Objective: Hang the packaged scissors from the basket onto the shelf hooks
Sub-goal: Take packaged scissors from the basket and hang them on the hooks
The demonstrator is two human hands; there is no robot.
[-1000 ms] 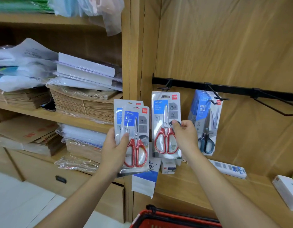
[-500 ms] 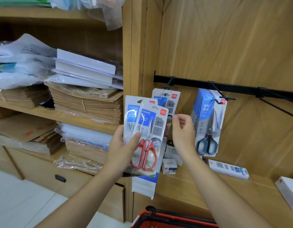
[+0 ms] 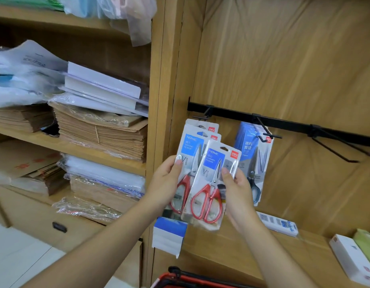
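Two packs of red-handled scissors are fanned out in front of the left hook (image 3: 200, 117). My left hand (image 3: 166, 183) grips the rear pack (image 3: 190, 150) by its left edge, thumb on the front. The tilted front pack (image 3: 211, 183) is pinched at its right edge by my right hand (image 3: 237, 190). Behind them another red-scissors pack (image 3: 202, 124) hangs from the left hook, only its top showing. Several blue packs of dark-handled scissors (image 3: 252, 156) hang from the middle hook. The red basket (image 3: 190, 280) peeks in at the bottom edge.
A black rail (image 3: 290, 124) carries the hooks; the right hook (image 3: 335, 149) is bare. White boxes (image 3: 279, 224) (image 3: 352, 258) lie on the ledge below. Left shelves hold brown paper stacks (image 3: 101, 136) and wrapped white sheets (image 3: 101, 88).
My right hand left the pack now hanging on the left hook and took the front pack's right edge. My left hand carried its two packs rightward, in front of that hook.
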